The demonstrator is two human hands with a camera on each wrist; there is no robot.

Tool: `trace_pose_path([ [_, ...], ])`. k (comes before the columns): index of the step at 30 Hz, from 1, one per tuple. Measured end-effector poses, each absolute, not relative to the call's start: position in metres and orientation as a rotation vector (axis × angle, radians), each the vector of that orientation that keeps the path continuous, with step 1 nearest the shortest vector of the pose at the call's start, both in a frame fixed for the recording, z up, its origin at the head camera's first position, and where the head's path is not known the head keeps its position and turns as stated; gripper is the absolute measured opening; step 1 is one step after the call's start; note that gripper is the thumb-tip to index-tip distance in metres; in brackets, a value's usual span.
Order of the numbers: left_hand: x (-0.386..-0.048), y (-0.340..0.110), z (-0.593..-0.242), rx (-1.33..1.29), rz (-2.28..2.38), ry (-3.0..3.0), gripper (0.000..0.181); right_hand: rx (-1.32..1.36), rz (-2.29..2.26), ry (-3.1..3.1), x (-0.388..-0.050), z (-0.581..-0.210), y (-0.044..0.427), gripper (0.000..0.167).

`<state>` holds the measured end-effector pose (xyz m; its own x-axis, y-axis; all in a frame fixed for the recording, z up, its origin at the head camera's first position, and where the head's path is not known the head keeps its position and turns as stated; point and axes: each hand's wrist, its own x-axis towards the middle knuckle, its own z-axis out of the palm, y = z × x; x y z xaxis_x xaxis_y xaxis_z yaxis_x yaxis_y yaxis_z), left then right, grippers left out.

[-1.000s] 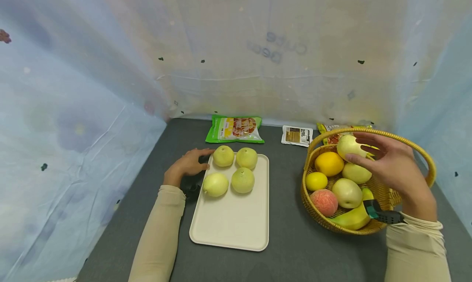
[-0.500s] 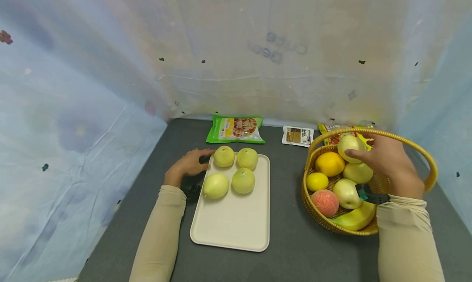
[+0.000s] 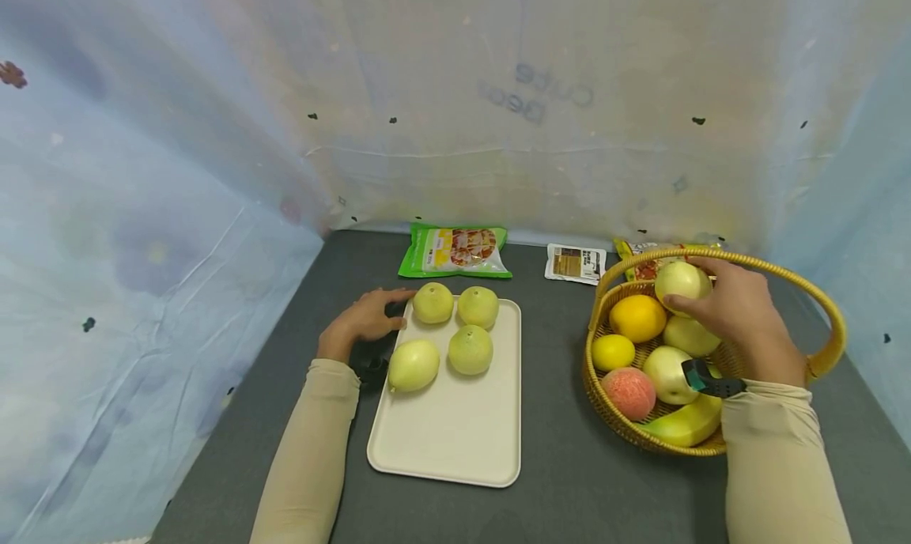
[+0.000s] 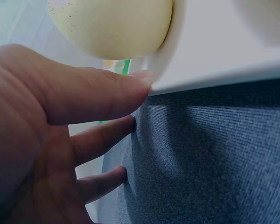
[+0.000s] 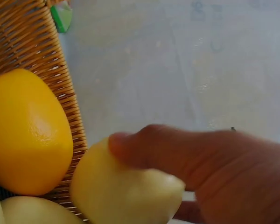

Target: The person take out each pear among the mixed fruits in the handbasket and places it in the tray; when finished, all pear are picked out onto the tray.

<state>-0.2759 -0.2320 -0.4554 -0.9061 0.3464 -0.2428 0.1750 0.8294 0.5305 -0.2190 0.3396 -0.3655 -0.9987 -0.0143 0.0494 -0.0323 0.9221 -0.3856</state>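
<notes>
My right hand [image 3: 740, 307] grips a pale yellow-green fruit [image 3: 682, 286] at the back of the wicker basket [image 3: 596, 402], beneath its handle. In the right wrist view the thumb lies across this fruit [image 5: 116, 186]. My left hand [image 3: 366, 315] rests at the tray's [image 3: 444, 441] upper left edge; in the left wrist view its thumb touches the rim [image 4: 196, 84], the other fingers spread on the cloth. Several pale green fruits lie on the tray, among them one at the left [image 3: 413, 364] and one at the right [image 3: 470, 349].
The basket also holds an orange fruit [image 3: 637, 318], a lemon [image 3: 613, 353], a peach [image 3: 629, 394], a banana [image 3: 686, 423] and pale fruits [image 3: 670, 374]. Behind stand a green packet [image 3: 455, 251], a small white packet [image 3: 575, 263] and a yellow packet [image 3: 644, 267].
My right hand has moved left and closed round the pale fruit at the basket's back. The left fruit on the tray has shifted slightly toward the near side. My left hand stays put.
</notes>
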Motion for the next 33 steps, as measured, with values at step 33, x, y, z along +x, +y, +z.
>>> trace_pose_path([
  [33, -0.276, -0.231, -0.457, 0.373, 0.722, 2.697, 0.065, 0.661, 1.483, -2.538, -0.111, -0.375, 0.222, 0.072],
])
